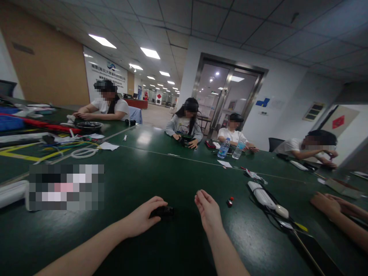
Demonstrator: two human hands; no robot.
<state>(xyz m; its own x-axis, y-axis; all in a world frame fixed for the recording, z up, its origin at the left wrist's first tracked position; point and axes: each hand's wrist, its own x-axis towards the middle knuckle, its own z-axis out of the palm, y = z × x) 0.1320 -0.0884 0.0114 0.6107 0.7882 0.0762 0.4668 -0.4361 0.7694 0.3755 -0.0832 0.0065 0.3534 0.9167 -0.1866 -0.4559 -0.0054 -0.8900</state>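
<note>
On the dark green table (pixel 123 180), my left hand (pixel 143 216) has its thumb and fingers around a small black object (pixel 163 211) lying on the surface. To the right of it, my right hand (pixel 207 209) is raised with thumb and fingertips pinched together; what it holds, if anything, is too small to make out. A small red and black item (pixel 230 201) rests on the table to the right of my right hand.
White devices with black cables (pixel 263 197) and a dark flat panel (pixel 313 249) lie at the right, near another person's hands (pixel 326 205). Two water bottles (pixel 223 148) stand farther back. Wires, papers and tools cover the left side. Several people sit around the table.
</note>
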